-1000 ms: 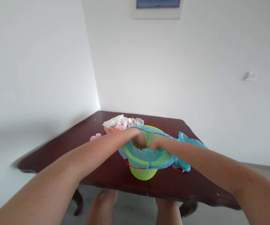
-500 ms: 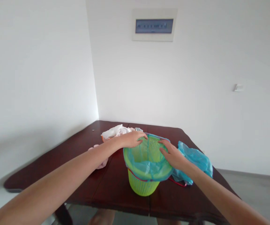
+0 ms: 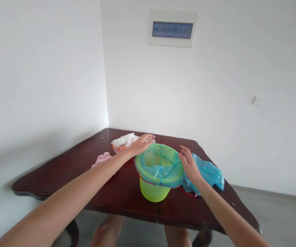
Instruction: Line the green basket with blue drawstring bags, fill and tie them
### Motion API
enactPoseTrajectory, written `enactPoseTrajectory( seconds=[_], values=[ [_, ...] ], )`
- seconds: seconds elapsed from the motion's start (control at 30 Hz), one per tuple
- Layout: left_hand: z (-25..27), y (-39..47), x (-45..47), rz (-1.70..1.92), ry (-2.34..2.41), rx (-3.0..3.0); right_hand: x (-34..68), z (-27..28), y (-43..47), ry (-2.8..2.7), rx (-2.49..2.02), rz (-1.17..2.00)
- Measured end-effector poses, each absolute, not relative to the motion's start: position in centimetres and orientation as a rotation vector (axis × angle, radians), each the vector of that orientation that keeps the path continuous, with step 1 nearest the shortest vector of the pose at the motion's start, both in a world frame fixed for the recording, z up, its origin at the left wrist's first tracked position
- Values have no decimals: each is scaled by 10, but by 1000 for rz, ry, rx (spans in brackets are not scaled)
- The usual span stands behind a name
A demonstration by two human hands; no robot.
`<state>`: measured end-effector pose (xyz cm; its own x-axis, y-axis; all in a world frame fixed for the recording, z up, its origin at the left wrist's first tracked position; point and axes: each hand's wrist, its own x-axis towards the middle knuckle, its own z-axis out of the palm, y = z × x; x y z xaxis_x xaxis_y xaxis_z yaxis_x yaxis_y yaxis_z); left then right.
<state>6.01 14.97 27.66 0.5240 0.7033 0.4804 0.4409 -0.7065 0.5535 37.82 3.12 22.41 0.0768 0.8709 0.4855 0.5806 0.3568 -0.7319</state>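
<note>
- Left hand (image 3: pixel 141 144) and right hand (image 3: pixel 189 166), now out of the basket (image 3: pixel 153 194), look loose and empty.
- That leaves the liner (image 3: pixel 173 177) inside, draped over the front.

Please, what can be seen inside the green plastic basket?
Inside the basket, a translucent blue plastic bag is visible, with the perforated far wall behind it. The bottom is hidden, covered by the bag and near side.

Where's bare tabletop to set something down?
Bare: table left of the pink item; front strip between green basket and right forearm. Crowded around the basket: left hand, right hand, white bag, blue bag.
</note>
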Motion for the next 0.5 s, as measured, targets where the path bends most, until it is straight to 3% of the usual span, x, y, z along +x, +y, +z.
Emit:
enactPoseTrajectory(
  seconds=[0.1,0.2,0.5],
  values=[
    [274,107,33,947,611,2670,379,235,-10,-2050,-1168,121],
    [269,77,14,722,435,2845,381,241,-37,-2352,-1120,98],
    [231,71,-44,850,782,2909,419,196,-39,-2136,-1273,-126]
  ],
)
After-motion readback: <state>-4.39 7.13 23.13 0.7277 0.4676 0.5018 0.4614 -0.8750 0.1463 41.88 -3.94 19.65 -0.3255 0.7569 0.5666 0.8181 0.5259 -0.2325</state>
